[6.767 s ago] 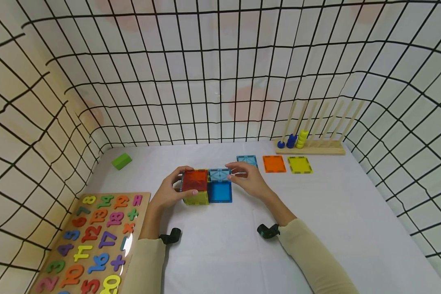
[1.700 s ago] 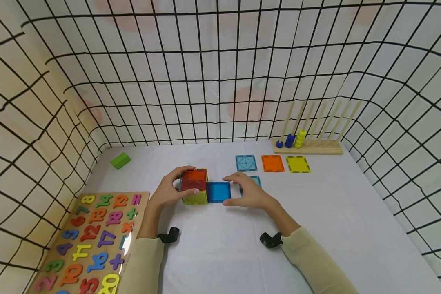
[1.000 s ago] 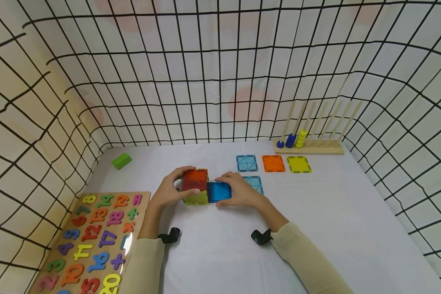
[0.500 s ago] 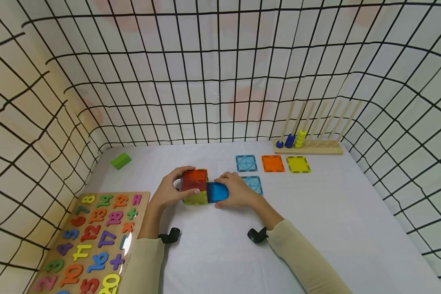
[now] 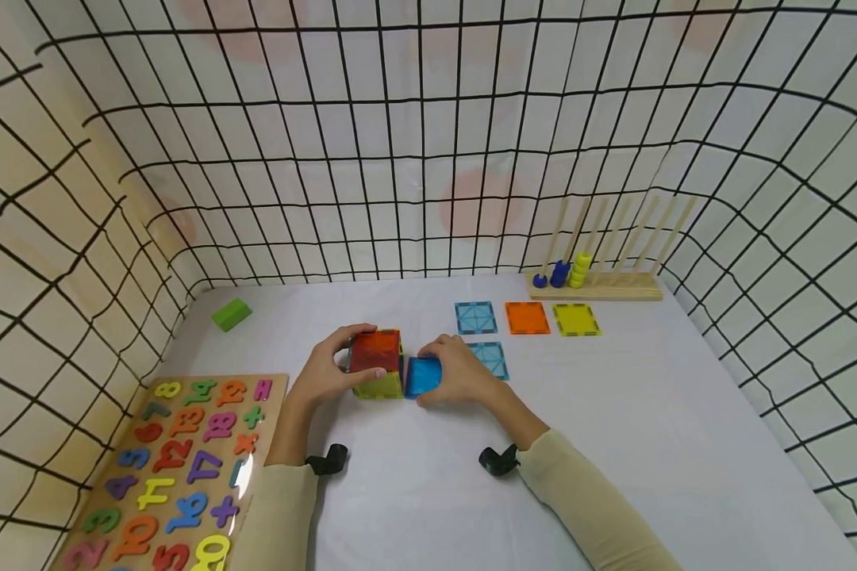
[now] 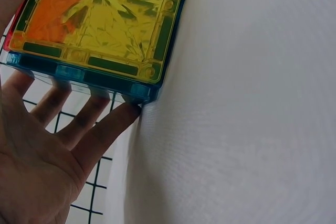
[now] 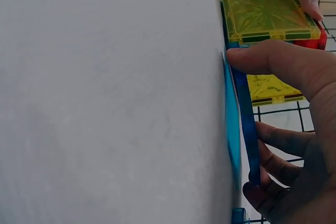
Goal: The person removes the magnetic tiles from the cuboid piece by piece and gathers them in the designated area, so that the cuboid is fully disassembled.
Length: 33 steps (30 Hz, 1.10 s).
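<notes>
In the head view my left hand grips a cube of see-through magnetic tiles, red on top and yellow in front. The left wrist view shows fingertips along the blue edge under the cube's yellow face. To the cube's right, my right hand holds a blue magnetic tile by its edges, thumb at the near side. A narrow gap separates tile and cube. Seen from the right wrist, the blue tile is tilted, its outer end raised off the white cloth.
Behind the right hand lies a light blue tile. Farther back are another light blue tile, an orange tile and a yellow tile. A peg stand, green block, number board and black grid surround them.
The right hand set the upright light blue tile down at the right, moved back left, took hold of the blue tile and drew it away from the cube. The left hand stayed.
</notes>
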Motion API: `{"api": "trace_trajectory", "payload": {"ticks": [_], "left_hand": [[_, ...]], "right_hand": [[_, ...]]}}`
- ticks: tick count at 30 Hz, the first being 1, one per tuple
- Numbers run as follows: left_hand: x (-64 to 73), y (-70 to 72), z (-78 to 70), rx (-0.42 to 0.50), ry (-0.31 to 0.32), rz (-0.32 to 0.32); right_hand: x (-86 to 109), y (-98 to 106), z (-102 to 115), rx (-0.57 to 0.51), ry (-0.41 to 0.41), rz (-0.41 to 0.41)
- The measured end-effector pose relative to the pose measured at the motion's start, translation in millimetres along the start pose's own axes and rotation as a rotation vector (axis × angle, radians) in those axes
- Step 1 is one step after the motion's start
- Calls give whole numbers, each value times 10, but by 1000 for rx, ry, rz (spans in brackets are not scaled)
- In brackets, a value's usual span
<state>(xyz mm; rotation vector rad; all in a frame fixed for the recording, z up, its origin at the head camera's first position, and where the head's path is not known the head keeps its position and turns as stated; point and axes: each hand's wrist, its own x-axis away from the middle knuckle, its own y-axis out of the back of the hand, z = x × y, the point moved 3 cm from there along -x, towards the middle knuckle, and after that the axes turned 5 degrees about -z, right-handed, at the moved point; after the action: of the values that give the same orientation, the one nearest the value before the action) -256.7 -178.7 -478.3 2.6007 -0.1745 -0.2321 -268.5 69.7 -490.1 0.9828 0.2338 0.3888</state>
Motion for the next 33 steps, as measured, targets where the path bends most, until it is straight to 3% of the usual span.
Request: {"api": "trace_trajectory", "payload": {"ticks": [14,33], "left_hand": [[2,6,9,11,5,6],[10,10,13,15,9,10]], "right_hand": [[134,235,-27,-79,40,-12],[479,683,-500,-72,41,-72]]}}
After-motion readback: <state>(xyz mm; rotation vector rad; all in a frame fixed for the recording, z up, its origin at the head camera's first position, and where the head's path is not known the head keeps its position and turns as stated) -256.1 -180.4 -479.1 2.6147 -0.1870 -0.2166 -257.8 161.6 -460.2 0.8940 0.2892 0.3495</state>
